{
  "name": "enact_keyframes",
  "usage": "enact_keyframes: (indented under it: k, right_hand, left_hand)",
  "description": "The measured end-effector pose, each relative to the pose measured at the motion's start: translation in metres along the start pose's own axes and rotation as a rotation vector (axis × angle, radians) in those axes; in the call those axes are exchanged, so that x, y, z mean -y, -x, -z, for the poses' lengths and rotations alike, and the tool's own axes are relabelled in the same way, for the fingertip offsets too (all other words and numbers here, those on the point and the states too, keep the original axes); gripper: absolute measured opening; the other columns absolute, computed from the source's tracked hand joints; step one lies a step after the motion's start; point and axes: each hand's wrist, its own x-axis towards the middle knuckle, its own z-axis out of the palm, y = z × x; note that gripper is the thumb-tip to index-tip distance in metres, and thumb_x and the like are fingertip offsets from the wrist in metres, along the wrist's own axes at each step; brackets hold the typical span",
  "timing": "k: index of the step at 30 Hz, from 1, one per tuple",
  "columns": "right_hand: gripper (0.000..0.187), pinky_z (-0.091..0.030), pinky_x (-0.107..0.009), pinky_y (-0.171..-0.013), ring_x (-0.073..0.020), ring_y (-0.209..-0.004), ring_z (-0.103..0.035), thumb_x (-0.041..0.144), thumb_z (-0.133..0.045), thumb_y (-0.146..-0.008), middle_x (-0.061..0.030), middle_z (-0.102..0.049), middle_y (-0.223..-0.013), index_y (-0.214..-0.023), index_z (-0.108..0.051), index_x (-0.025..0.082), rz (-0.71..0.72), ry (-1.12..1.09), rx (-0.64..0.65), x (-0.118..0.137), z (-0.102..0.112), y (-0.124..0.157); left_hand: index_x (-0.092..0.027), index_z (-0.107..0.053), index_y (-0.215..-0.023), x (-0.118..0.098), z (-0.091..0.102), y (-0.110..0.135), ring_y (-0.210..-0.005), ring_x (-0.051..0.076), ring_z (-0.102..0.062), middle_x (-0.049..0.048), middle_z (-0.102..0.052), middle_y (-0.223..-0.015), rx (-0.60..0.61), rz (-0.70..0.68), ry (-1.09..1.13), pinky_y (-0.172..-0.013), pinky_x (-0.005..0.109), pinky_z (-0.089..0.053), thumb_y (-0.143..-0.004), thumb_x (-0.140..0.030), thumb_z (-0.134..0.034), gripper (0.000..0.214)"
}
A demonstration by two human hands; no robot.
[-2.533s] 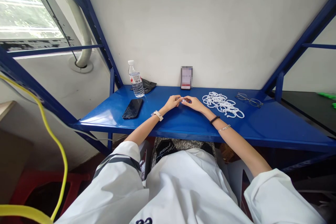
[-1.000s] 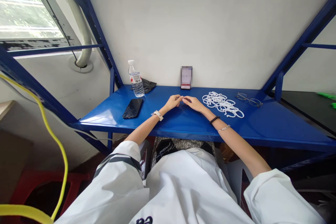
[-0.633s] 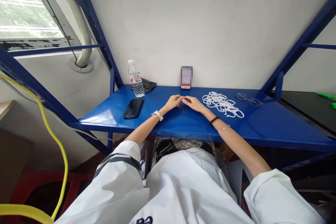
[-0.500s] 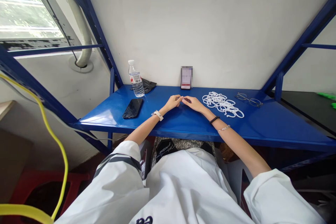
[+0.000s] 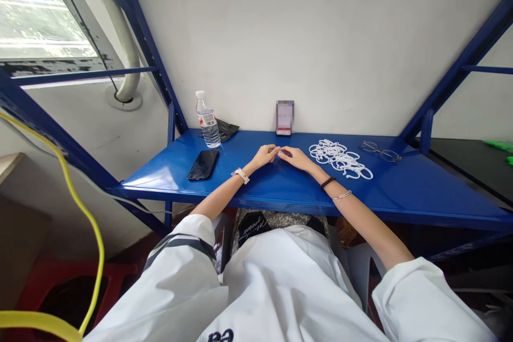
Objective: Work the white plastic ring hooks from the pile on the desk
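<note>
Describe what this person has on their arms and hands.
Both are bare of gloves. By the left hand, the wrist carries a watch with a pale strap. By the right hand, the wrist carries a black bead bracelet and, further up, a thin silver bangle. The left sleeve is loose and white with grey stripes; the right sleeve is plain white.

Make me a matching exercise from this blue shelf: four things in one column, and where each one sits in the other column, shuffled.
Things:
1. water bottle
2. black phone
3. white rings
4. glasses

Places:
A. lying flat, left of the left hand
B. farthest right on the shelf
C. upright at the back left
D. heaped just right of the right hand

Pairs: 1-C, 2-A, 3-D, 4-B
</note>
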Motion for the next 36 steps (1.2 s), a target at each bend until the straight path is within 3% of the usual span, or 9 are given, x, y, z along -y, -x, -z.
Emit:
enact_keyframes:
  k: [11, 21, 36]
  right_hand:
    - [0.040, -0.040, -0.027, -0.061, -0.0174, -0.068, -0.055, 0.050, -0.055, -0.086, -0.0050, -0.064, -0.082, -0.107, -0.062, 0.017, 0.012, 0.021, -0.035, -0.0017, -0.0005, -0.0010]
    - [0.041, -0.047, -0.028, -0.065, -0.0179, -0.072, -0.060, 0.040, -0.061, -0.084, -0.0085, -0.068, -0.097, -0.118, -0.059, 0.017, -0.005, 0.037, -0.061, -0.0046, -0.0013, -0.0021]
    - [0.042, -0.048, -0.030, -0.066, -0.0188, -0.071, -0.062, 0.040, -0.064, -0.082, -0.0075, -0.068, -0.093, -0.117, -0.059, 0.018, 0.001, 0.038, -0.097, -0.0085, -0.0028, -0.0034]
  left_hand:
    - [-0.015, -0.053, -0.072, -0.0014, 0.0006, 0.0011, -0.044, 0.008, -0.044, -0.0035, -0.049, -0.046, 0.011, 0.007, -0.008, -0.050, 0.021, -0.036, -0.087, -0.053, -0.044, 0.041]
    - [-0.015, -0.054, -0.079, 0.0011, 0.0006, -0.0003, -0.042, 0.008, -0.044, -0.0045, -0.049, -0.046, 0.006, -0.002, 0.013, -0.051, 0.020, -0.037, -0.088, -0.055, -0.044, 0.043]
    - [-0.015, -0.055, -0.085, -0.0016, 0.0005, 0.0016, -0.042, 0.008, -0.045, -0.0047, -0.050, -0.046, 0.021, 0.016, 0.014, -0.050, 0.019, -0.036, -0.088, -0.055, -0.046, 0.041]
